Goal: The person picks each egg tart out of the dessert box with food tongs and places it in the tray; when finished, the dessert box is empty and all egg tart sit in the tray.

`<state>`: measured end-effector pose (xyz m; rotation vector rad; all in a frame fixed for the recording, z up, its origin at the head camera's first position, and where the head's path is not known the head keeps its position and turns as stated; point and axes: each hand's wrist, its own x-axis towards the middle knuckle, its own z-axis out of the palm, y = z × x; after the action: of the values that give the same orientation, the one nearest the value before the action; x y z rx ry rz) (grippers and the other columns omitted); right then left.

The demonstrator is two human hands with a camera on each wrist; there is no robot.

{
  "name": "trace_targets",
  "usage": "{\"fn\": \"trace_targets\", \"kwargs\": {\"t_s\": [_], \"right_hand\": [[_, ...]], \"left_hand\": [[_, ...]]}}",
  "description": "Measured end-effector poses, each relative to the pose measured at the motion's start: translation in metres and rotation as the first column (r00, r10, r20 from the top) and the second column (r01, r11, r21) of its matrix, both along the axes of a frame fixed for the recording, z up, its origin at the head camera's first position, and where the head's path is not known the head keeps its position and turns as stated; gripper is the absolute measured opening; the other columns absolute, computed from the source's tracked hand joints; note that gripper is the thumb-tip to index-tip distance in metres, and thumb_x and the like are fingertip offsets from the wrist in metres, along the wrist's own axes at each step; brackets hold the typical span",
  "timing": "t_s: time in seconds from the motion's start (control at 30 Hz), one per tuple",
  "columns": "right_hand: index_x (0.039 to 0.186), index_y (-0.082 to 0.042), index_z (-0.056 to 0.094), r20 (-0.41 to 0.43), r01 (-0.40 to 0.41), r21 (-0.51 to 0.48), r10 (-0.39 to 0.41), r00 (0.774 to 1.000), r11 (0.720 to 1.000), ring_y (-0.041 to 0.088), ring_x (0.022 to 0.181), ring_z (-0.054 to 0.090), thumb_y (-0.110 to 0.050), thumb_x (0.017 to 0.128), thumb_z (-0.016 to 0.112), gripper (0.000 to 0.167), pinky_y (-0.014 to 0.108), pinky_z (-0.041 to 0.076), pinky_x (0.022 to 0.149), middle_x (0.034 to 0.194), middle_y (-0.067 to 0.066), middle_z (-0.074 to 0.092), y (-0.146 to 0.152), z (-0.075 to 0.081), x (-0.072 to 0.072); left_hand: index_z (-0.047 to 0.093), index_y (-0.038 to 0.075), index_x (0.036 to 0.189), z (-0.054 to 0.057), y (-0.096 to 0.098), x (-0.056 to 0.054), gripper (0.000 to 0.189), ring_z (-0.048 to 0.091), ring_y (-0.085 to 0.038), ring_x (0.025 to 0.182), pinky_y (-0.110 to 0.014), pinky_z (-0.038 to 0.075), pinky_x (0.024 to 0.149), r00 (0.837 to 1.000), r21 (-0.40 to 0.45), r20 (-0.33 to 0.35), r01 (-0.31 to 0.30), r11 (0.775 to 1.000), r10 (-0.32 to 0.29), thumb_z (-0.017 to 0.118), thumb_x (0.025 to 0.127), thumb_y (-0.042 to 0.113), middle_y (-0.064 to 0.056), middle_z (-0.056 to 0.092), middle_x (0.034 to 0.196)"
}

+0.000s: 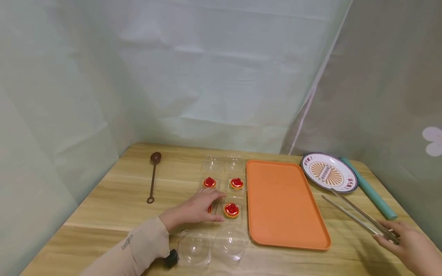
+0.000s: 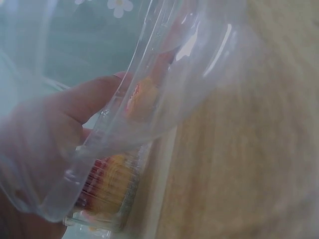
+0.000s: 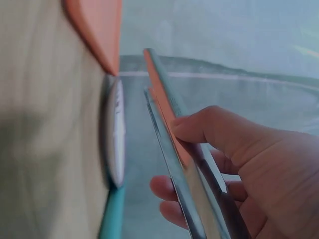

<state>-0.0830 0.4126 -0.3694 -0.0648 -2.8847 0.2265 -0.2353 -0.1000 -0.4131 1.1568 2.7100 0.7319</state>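
Note:
My left hand [image 1: 200, 207] reaches over the clear plastic boxes, its thumb and forefinger spread apart around the near left tart [image 1: 209, 209], which it partly covers. In the left wrist view, a raised clear lid [image 2: 199, 64] overlaps the hand, and a tart [image 2: 112, 184] shows through a box wall beside it. Other red-topped tarts sit in boxes close by: a near right tart [image 1: 231, 210], a far right tart [image 1: 236, 183] and a far left tart [image 1: 209, 182]. At the right, my right hand [image 1: 407, 241] grips metal tongs [image 3: 184, 154], their tips apart with nothing between them.
An orange tray [image 1: 286, 203] lies right of the boxes. Behind the tongs are a white patterned plate [image 1: 329, 172] and a teal roll [image 1: 371, 191]. A brown ladle [image 1: 153, 178] lies at the left. Clear lids [image 1: 229, 243] spread out toward the front edge.

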Motion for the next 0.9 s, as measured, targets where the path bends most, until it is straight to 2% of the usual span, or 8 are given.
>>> {"fn": "trace_targets", "kwargs": {"t_s": [0.07,0.13,0.3,0.5,0.73,0.83,0.9], "right_hand": [[0.099,0.005,0.069,-0.07,-0.021,0.009,0.022,0.997,1.0,-0.007,0.058,0.035,-0.025,0.076,0.08,0.04,0.022,0.033,0.048,0.072,-0.002,0.056,-0.005,0.005,0.001],[0.097,0.002,0.07,-0.133,-0.042,0.008,0.043,0.99,0.999,-0.009,0.058,0.032,-0.022,0.073,0.082,0.036,0.021,0.031,0.048,0.071,-0.003,0.053,-0.01,0.01,0.001],[0.097,-0.003,0.07,-0.206,-0.137,0.002,0.134,0.969,0.991,-0.012,0.059,0.035,-0.016,0.071,0.083,0.032,0.019,0.031,0.047,0.074,-0.007,0.051,-0.026,0.025,-0.003],[0.099,-0.008,0.07,-0.227,-0.256,0.054,0.262,0.938,0.965,-0.013,0.063,0.038,-0.013,0.066,0.085,0.036,0.017,0.033,0.047,0.08,-0.008,0.055,-0.044,0.038,-0.016],[0.095,-0.01,0.07,-0.276,-0.394,0.092,0.404,0.872,0.914,-0.013,0.066,0.043,-0.009,0.058,0.088,0.041,0.007,0.034,0.051,0.08,-0.011,0.054,-0.058,0.051,-0.03],[0.095,-0.009,0.07,-0.268,-0.424,0.108,0.437,0.859,0.899,-0.014,0.067,0.045,-0.009,0.057,0.089,0.042,0.006,0.035,0.052,0.082,-0.011,0.054,-0.064,0.055,-0.034],[0.094,-0.009,0.07,-0.276,-0.453,0.125,0.469,0.839,0.883,-0.013,0.068,0.047,-0.01,0.056,0.09,0.043,0.005,0.036,0.052,0.082,-0.01,0.055,-0.069,0.058,-0.037]], "left_hand": [[0.049,0.012,0.137,0.001,0.0,0.0,0.072,0.049,-0.024,0.125,-0.052,0.031,0.113,1.0,0.0,0.002,0.004,1.0,-0.004,0.073,0.079,0.049,-0.004,0.059,0.128],[0.049,0.012,0.137,0.001,0.001,-0.001,0.073,0.05,-0.024,0.125,-0.051,0.033,0.113,1.0,-0.004,0.002,0.005,1.0,-0.005,0.073,0.079,0.049,-0.004,0.059,0.128],[0.048,0.013,0.138,0.003,0.001,0.0,0.073,0.048,-0.024,0.126,-0.05,0.032,0.114,1.0,-0.006,0.01,0.004,1.0,-0.004,0.073,0.079,0.049,-0.003,0.058,0.129],[0.049,0.013,0.138,0.002,0.0,0.0,0.073,0.049,-0.024,0.125,-0.051,0.032,0.113,1.0,-0.005,0.018,0.001,1.0,0.0,0.073,0.079,0.049,-0.003,0.058,0.128],[0.049,0.013,0.138,0.0,0.0,0.001,0.073,0.05,-0.022,0.124,-0.05,0.033,0.113,1.0,-0.012,0.004,0.01,1.0,-0.01,0.073,0.079,0.049,-0.002,0.059,0.127],[0.049,0.014,0.138,0.0,0.0,0.001,0.073,0.049,-0.022,0.124,-0.05,0.033,0.112,1.0,-0.012,0.003,0.008,1.0,-0.008,0.073,0.079,0.05,-0.002,0.058,0.128],[0.049,0.014,0.138,0.0,0.0,0.001,0.073,0.05,-0.022,0.124,-0.05,0.034,0.112,1.0,-0.009,0.003,0.007,1.0,-0.007,0.073,0.079,0.049,-0.002,0.059,0.127]]}}
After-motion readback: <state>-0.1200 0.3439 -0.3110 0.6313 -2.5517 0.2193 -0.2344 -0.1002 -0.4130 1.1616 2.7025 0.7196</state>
